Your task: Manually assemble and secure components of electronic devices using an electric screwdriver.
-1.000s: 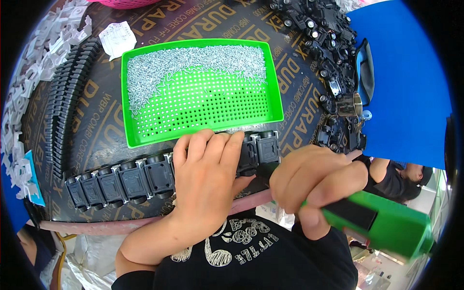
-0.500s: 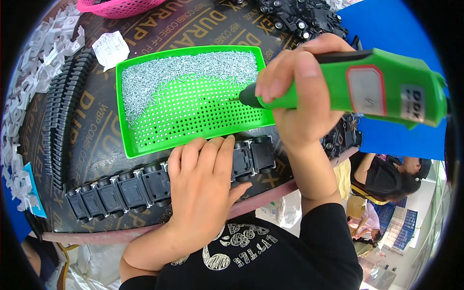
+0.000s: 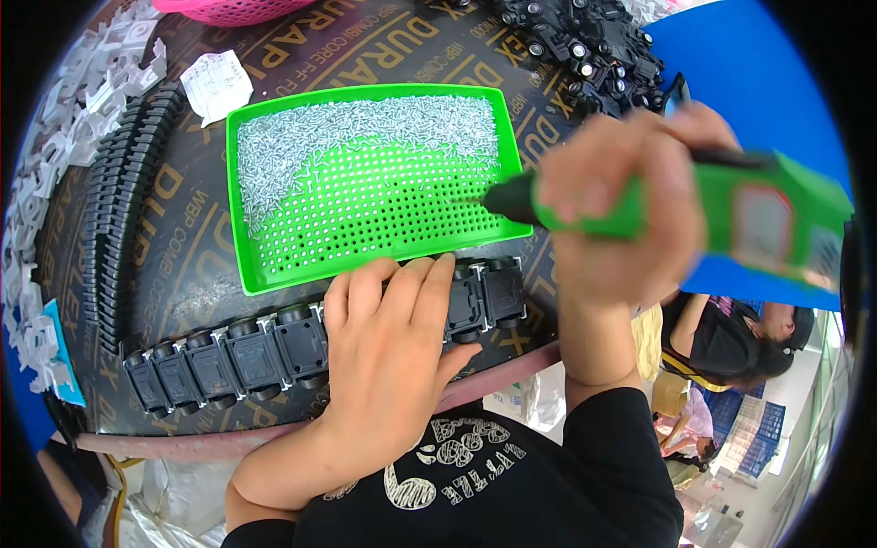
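Observation:
My left hand (image 3: 384,347) lies flat, fingers stretched out, across a row of black toy car chassis (image 3: 248,358) near the table's front edge. Its fingertips reach close to the green tray (image 3: 301,279), and its thumb points right along the row's near side. Silver screws (image 3: 274,151) are heaped at the perforated tray's back and left. My right hand (image 3: 630,201), blurred by motion, is wrapped around a green electric screwdriver (image 3: 763,215). The driver lies sideways with its thin bit over the tray's right part; whether a screw sits on the tip I cannot tell.
Stacked black parts (image 3: 132,183) form a long curved row at the left, beside white plastic parts (image 3: 41,169). A paper slip (image 3: 216,87) and a pink basket (image 3: 233,9) lie farther back. Black assemblies (image 3: 585,46) are piled at back right. Other people (image 3: 731,333) sit beyond.
My right hand has drawn the screwdriver right and slightly toward me, its bit moving toward the tray's right rim. My left hand stays on the chassis row. The whole view has shifted slightly.

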`<state>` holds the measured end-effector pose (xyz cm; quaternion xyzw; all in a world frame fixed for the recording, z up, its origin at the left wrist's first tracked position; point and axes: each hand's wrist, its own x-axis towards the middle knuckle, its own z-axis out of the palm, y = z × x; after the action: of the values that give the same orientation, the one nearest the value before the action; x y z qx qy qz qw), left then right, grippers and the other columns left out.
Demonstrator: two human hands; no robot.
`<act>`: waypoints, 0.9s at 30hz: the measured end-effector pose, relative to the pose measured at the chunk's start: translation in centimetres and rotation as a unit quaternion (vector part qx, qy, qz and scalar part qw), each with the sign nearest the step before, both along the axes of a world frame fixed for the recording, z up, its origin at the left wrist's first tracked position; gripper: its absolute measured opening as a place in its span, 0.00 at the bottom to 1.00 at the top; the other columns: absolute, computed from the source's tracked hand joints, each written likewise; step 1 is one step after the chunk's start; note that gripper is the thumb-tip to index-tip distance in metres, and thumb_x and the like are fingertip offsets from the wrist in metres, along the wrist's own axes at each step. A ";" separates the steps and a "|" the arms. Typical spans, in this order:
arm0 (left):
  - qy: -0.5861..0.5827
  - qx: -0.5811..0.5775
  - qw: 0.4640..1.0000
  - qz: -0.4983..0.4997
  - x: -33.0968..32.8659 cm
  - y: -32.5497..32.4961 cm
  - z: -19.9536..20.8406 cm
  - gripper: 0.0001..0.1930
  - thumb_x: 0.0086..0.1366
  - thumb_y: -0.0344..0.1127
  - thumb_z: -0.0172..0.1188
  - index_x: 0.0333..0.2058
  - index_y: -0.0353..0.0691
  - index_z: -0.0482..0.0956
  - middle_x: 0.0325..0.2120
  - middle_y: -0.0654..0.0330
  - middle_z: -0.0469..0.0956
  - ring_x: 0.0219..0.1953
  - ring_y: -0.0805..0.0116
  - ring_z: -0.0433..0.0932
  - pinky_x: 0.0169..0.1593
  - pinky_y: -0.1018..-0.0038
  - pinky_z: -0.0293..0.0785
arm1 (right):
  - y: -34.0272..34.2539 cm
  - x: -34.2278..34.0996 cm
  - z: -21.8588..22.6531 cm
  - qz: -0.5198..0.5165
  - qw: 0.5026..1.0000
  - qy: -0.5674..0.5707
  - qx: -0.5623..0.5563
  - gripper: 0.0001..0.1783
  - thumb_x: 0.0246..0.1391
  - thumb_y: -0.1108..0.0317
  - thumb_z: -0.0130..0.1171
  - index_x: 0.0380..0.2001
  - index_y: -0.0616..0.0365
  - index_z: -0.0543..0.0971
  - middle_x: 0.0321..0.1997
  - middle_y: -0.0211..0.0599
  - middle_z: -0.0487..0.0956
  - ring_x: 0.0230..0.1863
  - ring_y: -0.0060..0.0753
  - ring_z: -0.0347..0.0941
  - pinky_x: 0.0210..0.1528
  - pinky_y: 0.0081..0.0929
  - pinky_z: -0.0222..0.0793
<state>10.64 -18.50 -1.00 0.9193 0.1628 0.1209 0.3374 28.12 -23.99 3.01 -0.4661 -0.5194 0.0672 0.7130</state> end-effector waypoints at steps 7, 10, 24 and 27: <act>-0.014 0.012 1.000 0.003 0.4 -0.4 -0.1 0.37 0.37 0.34 0.74 0.52 0.40 0.75 0.46 0.60 0.75 0.50 0.56 0.67 0.57 0.59 0.58 | -6.0 -4.8 5.0 0.102 0.985 0.031 -0.134 0.13 0.62 0.68 0.52 0.45 0.53 0.61 0.21 0.35 0.72 0.16 0.29 0.68 0.19 0.25 0.70; -0.018 0.024 1.000 0.003 0.0 -0.2 -0.6 0.34 0.42 0.34 0.73 0.51 0.34 0.73 0.44 0.56 0.74 0.50 0.55 0.66 0.58 0.58 0.58 | -6.1 -5.2 3.1 0.078 0.982 -0.011 -0.171 0.16 0.60 0.66 0.58 0.43 0.53 0.61 0.20 0.36 0.73 0.16 0.29 0.68 0.20 0.29 0.69; -0.052 0.067 0.996 0.017 0.1 -0.6 -1.1 0.35 0.36 0.32 0.74 0.48 0.35 0.75 0.41 0.57 0.76 0.49 0.57 0.69 0.56 0.59 0.59 | -6.2 -6.7 -0.6 -0.029 0.982 0.015 -0.188 0.17 0.50 0.76 0.61 0.41 0.58 0.67 0.24 0.36 0.74 0.22 0.27 0.70 0.26 0.25 0.68; -0.053 0.071 0.996 0.023 -0.2 -0.6 -0.8 0.36 0.37 0.34 0.75 0.49 0.36 0.74 0.40 0.57 0.76 0.49 0.57 0.69 0.56 0.59 0.59 | -6.3 -5.6 1.0 -0.010 0.975 -0.068 -0.210 0.16 0.57 0.72 0.57 0.43 0.54 0.62 0.19 0.37 0.71 0.18 0.28 0.67 0.23 0.28 0.70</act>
<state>10.48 -19.06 -1.82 0.9292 0.1563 0.1888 0.2766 22.49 -30.27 3.98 -0.6141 -0.5363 0.1352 0.5630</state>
